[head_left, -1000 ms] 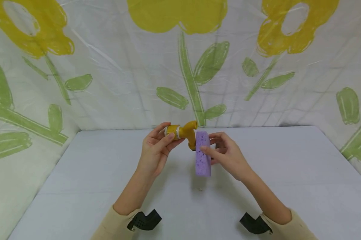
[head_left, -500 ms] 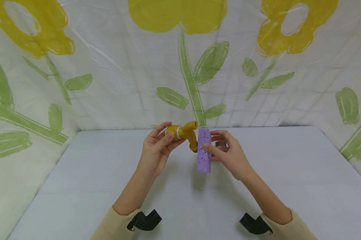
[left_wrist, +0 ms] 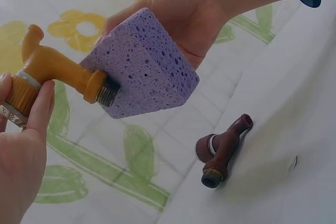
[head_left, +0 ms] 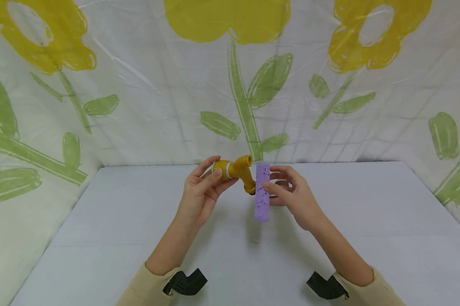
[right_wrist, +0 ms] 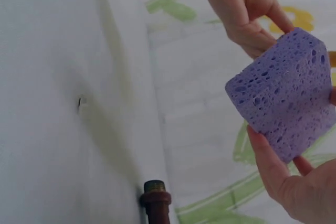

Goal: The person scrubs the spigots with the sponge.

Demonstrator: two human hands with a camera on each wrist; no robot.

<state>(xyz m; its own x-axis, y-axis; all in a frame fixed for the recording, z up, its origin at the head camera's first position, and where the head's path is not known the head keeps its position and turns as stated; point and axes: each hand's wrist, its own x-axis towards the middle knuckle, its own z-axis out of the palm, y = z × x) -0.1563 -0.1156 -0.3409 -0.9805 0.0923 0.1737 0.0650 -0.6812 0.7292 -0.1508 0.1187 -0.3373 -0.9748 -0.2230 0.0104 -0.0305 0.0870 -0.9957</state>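
A yellow plastic tap (head_left: 238, 168) is pinched between the thumb and fingers of my left hand (head_left: 197, 192), raised over the table. My right hand (head_left: 299, 199) grips a purple porous sponge (head_left: 262, 207) by its edges, thumb on the near side. In the left wrist view the tap's dark threaded end (left_wrist: 108, 92) points at the broad face of the sponge (left_wrist: 137, 72); they look to touch or nearly so. A dark red tap (left_wrist: 227, 149) lies on the table in that view; it cannot be made out in the head view.
The white table (head_left: 130, 238) spreads under both hands. Behind it hangs a white sheet (head_left: 149, 106) painted with yellow flowers and green stems. Black devices (head_left: 185, 281) are strapped to both sleeves. A small mark (left_wrist: 293, 162) shows on the tabletop.
The sponge has moved slightly right and up, and now shows a narrower edge to the head camera. The yellow tap has shifted a little right, its threaded end following the sponge.
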